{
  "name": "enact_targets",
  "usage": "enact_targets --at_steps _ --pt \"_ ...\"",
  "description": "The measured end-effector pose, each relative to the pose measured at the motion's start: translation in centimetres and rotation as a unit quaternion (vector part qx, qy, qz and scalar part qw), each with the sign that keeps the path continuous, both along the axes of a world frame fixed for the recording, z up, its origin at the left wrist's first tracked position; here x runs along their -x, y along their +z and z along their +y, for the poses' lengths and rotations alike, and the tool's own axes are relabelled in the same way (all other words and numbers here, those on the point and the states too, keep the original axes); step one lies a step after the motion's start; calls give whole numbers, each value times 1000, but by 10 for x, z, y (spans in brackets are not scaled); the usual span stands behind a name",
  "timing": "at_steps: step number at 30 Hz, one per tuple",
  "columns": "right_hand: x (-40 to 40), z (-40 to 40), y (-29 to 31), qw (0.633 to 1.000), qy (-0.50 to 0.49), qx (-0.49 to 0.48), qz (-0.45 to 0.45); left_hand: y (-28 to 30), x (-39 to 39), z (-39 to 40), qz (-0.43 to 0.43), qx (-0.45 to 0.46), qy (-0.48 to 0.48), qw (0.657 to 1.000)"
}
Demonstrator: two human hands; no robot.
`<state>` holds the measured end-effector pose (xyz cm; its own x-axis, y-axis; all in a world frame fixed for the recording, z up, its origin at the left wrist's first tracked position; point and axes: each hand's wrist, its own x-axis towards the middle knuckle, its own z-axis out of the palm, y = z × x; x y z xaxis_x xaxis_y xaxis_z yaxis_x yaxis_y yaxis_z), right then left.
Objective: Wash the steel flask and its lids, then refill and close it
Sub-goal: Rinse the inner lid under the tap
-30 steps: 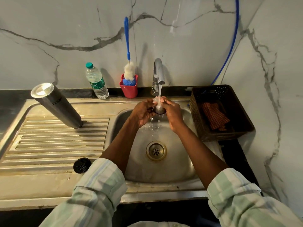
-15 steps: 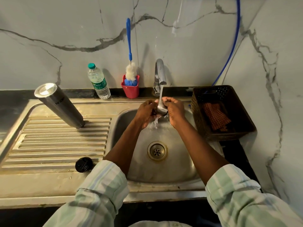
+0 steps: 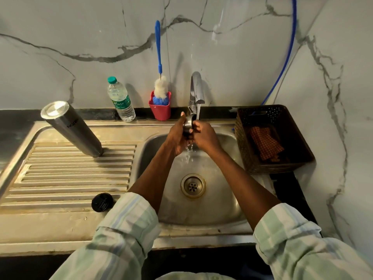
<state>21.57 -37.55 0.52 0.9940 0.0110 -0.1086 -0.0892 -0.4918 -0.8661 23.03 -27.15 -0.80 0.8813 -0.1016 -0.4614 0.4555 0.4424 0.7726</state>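
Flask [image 3: 71, 128] is stood upside down, base up, on the ribbed drainboard [image 3: 76, 172] left of the sink [image 3: 212, 209], leaning in the wide-angle view, well apart from both hands. A steel lid [image 3: 189, 123] is held under the tap [image 3: 196, 87], above the back of the basin. It is gripped by the left hand [image 3: 177, 136], whose fingers are curled around its left side with the thumb raised at the top. It is pinched from the right by the right hand [image 3: 204, 136], fingers bent against its rim. A thin stream of water [image 3: 198, 112] is seen falling from the spout just beside the lid, and drops are scattered below the hands toward the drain [image 3: 193, 185]. A black cap [image 3: 101, 202] is laid on the near edge of the drainboard, close to the left sleeve [image 3: 125, 229]. Against the marble wall a plastic bottle [image 3: 120, 100] with a green top is stood, and beside it a red cup [image 3: 160, 107] in which a blue-handled brush [image 3: 159, 77] is propped. To the right of the sink a brown basket [image 3: 294, 138] is placed on the counter, with a checked cloth [image 3: 265, 143] lying inside it. A blue hose [image 3: 286, 57] is run down the wall toward the basket.
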Motion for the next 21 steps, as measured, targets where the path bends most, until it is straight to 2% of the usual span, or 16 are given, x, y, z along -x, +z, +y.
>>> enact_targets --at_steps 2,4,6,9,11,13,15,17,19,21 --pt "-1 -1 2 999 -33 -1 -5 -1 1 1 -5 25 1 1000" --pt "-3 -3 5 996 -75 -48 1 -6 2 2 -18 55 11 998" --pt "-1 -5 7 998 -37 -52 2 -11 3 2 -19 54 19 998" --pt "6 -9 0 988 108 107 -30 -10 2 -1 12 -12 24 1000" --pt "9 -12 -7 970 140 183 -73 -10 2 -2 24 -26 27 999" --pt "10 -10 -8 982 80 148 -85 -14 2 -2 11 26 28 999" --pt "6 -8 -4 997 -14 58 -54 -15 4 -1 -4 56 28 998" --pt "5 -9 -2 998 9 45 -37 -14 6 0 -7 44 22 999" --pt "6 -15 -5 980 118 149 -56 -12 6 -2 24 14 42 999" --pt "7 -21 -10 946 167 255 -107 -11 5 -3 47 -12 36 998"
